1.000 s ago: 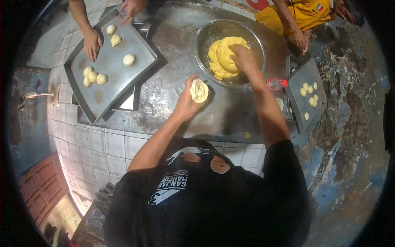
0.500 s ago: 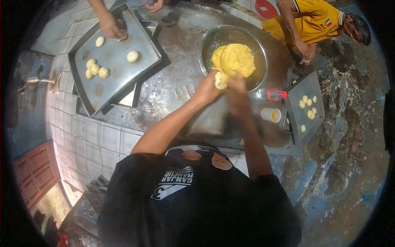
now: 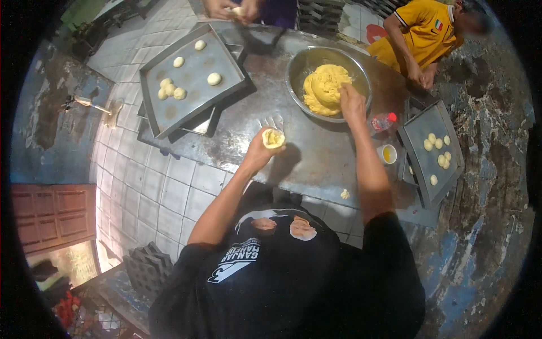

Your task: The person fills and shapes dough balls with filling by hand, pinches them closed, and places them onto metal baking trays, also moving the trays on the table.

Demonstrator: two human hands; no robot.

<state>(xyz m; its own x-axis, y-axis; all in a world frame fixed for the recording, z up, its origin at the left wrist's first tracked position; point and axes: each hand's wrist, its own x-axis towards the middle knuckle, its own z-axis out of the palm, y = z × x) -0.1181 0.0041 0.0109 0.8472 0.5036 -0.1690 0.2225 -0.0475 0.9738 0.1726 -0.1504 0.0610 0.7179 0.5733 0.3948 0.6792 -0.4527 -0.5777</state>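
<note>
In my left hand (image 3: 258,153), fingers curled round it, is a pale dough cup (image 3: 275,139) with yellow filling inside its hollow. It hangs above the table near its front edge. My right hand (image 3: 352,101) reaches into a round metal bowl (image 3: 292,83), its fingers closed against the right side of a big soft yellow mass (image 3: 327,85). Whatever those fingers grip is hidden. Close to my right forearm stand a clear bottle with a red cap (image 3: 383,121) and a white cup (image 3: 388,154) with something yellow in it.
A tray (image 3: 195,101) of dough balls stands tilted on another tray at the left. A second tray (image 3: 429,121) with dough balls lies at the right. Two people work across the table; one, in a yellow shirt (image 3: 424,28), sits at the right. A crumb (image 3: 345,194) lies near the edge.
My hands have parted: the left came back toward me with the dough cup, the right went into the bowl. The other person's hand has left the left tray. The view has shifted.
</note>
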